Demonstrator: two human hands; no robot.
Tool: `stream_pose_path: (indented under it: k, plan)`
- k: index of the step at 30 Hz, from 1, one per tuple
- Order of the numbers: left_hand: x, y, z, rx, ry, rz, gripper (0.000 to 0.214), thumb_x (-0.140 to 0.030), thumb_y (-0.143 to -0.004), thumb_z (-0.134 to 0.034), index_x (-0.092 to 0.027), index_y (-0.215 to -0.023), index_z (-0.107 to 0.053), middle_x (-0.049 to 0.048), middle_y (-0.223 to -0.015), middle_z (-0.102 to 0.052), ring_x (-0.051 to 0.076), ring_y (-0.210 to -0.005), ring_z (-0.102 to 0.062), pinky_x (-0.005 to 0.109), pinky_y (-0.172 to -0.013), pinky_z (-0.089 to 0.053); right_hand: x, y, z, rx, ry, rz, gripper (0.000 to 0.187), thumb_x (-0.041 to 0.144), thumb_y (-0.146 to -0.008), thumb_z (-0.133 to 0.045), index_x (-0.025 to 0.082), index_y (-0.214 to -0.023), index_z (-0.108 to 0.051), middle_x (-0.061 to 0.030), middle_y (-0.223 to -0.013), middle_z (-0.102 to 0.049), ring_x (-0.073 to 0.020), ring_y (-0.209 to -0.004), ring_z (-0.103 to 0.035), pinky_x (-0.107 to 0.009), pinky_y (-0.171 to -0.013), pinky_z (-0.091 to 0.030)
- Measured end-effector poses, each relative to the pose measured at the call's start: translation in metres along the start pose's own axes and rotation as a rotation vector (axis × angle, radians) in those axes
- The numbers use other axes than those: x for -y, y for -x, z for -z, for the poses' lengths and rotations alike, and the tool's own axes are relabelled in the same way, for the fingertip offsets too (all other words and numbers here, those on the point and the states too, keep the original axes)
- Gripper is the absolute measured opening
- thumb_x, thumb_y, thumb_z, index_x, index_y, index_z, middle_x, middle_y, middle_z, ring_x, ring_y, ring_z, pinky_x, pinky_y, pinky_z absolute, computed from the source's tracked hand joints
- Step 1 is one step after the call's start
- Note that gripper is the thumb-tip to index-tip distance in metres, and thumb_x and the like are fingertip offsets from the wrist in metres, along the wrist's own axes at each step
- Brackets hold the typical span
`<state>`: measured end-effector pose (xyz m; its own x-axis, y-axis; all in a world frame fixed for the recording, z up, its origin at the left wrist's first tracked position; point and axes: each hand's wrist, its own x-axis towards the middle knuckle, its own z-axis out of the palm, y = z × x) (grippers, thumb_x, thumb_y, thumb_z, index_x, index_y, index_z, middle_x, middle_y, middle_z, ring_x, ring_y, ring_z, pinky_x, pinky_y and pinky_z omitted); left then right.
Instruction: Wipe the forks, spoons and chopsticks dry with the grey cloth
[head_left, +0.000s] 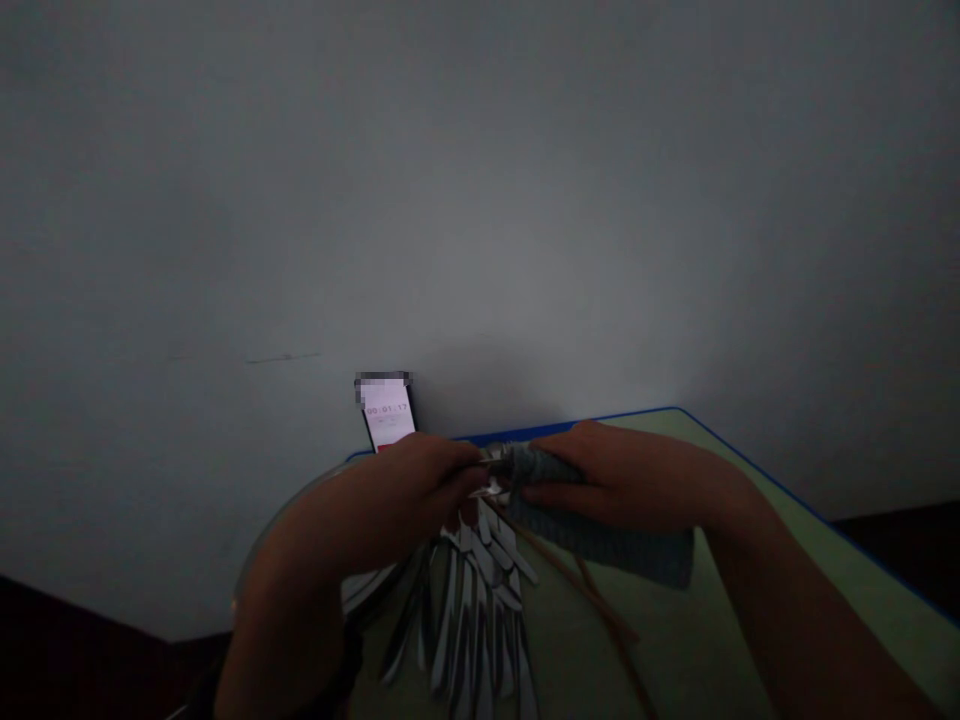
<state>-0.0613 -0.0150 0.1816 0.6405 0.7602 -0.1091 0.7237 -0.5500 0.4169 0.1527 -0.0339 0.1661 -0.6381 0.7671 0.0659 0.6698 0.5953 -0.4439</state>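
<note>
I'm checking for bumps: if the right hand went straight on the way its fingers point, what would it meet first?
Apart from the grey-blue fabric cloth it grips and the thin silvery metal shaft between, the right hand would probably meet the bare left hand first; depth is unclear here.

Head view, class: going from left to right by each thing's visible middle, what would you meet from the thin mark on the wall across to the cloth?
Thin mark on the wall → phone → left hand → held metal piece → cloth. Left out for overlap: right hand, loose cutlery.
</note>
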Motion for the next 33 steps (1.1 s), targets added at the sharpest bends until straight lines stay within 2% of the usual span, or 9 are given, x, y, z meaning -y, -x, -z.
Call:
stream_pose_path:
  k: [6,11,15,19,24,26,29,33]
  plan:
    - [-0.002,0.000,-0.001,0.006,0.040,-0.009,0.031,-0.037,-0.090,-0.035,-0.019,-0.091,-0.060,0.0006,-0.075,-0.066,0.013,-0.065,-0.060,0.023,-0.059,-0.043,-0.001,-0.001,0.000,-0.009,-0.006,-0.010,0.029,0.041,-0.086,-0.041,0.018,-0.092,-0.058,-0.0039,-0.081,-0.064,-0.0125,-0.065,-0.055,-0.023,-0.057,-0.035]
    - [-0.003,-0.004,-0.002,-0.032,0.005,-0.042,0.029,-0.034,-0.090,-0.035,-0.017,-0.085,-0.058,0.0003,-0.069,-0.063,0.012,-0.061,-0.058,0.022,-0.056,-0.041,0.000,-0.002,-0.001,-0.027,-0.010,-0.008,0.028,0.040,-0.086,-0.041,0.018,-0.091,-0.058,-0.0028,-0.077,-0.063,-0.0112,-0.061,-0.053,-0.023,-0.055,-0.034]
    - [0.002,-0.008,-0.001,-0.131,-0.088,-0.009,0.028,-0.030,-0.088,-0.036,-0.016,-0.081,-0.059,-0.0003,-0.064,-0.059,0.012,-0.057,-0.055,0.022,-0.053,-0.039,-0.002,-0.003,-0.003,-0.063,0.020,-0.021,0.030,0.043,-0.085,-0.042,0.018,-0.089,-0.057,-0.0041,-0.077,-0.063,-0.0126,-0.064,-0.054,-0.023,-0.056,-0.034]
    - [0.010,-0.006,0.004,-0.235,-0.067,0.035,0.028,-0.031,-0.087,-0.037,-0.017,-0.089,-0.061,-0.0014,-0.063,-0.058,0.011,-0.055,-0.053,0.021,-0.053,-0.039,-0.006,-0.001,0.000,-0.086,-0.017,-0.026,0.028,0.043,-0.084,-0.043,0.018,-0.090,-0.057,-0.0036,-0.082,-0.064,-0.0127,-0.067,-0.054,-0.023,-0.059,-0.036]
    - [0.016,-0.002,0.005,-0.241,0.023,-0.076,0.029,-0.036,-0.087,-0.041,-0.020,-0.106,-0.056,-0.0006,-0.072,-0.062,0.012,-0.060,-0.056,0.021,-0.053,-0.041,-0.009,0.005,0.005,-0.106,-0.070,-0.035,0.026,0.040,-0.084,-0.045,0.018,-0.090,-0.058,-0.0013,-0.081,-0.064,-0.0115,-0.067,-0.055,-0.022,-0.060,-0.037]
    - [0.014,-0.001,0.003,-0.258,0.050,-0.115,0.032,-0.036,-0.085,-0.045,-0.021,-0.112,-0.051,0.0004,-0.078,-0.064,0.013,-0.065,-0.058,0.021,-0.056,-0.043,-0.009,0.005,0.006,-0.112,-0.080,-0.044,0.027,0.040,-0.083,-0.045,0.018,-0.089,-0.059,-0.0010,-0.078,-0.064,-0.0112,-0.065,-0.054,-0.022,-0.059,-0.037]
    - [0.006,-0.001,-0.001,-0.290,0.053,-0.124,0.029,-0.035,-0.084,-0.048,-0.021,-0.108,-0.052,0.0009,-0.081,-0.066,0.014,-0.069,-0.061,0.023,-0.060,-0.045,-0.007,0.005,0.006,-0.130,-0.084,-0.035,0.027,0.039,-0.083,-0.045,0.017,-0.087,-0.059,-0.0006,-0.074,-0.063,-0.0109,-0.062,-0.052,-0.022,-0.057,-0.036]
    - [-0.011,-0.002,-0.007,-0.371,-0.026,-0.125,0.024,-0.033,-0.082,-0.050,-0.023,-0.104,-0.054,-0.0012,-0.075,-0.066,0.013,-0.063,-0.061,0.021,-0.057,-0.044,-0.003,0.003,0.006,-0.128,-0.095,0.019,0.022,0.034,-0.083,-0.045,0.016,-0.083,-0.057,0.0013,-0.068,-0.059,-0.0088,-0.057,-0.047,-0.021,-0.054,-0.034]
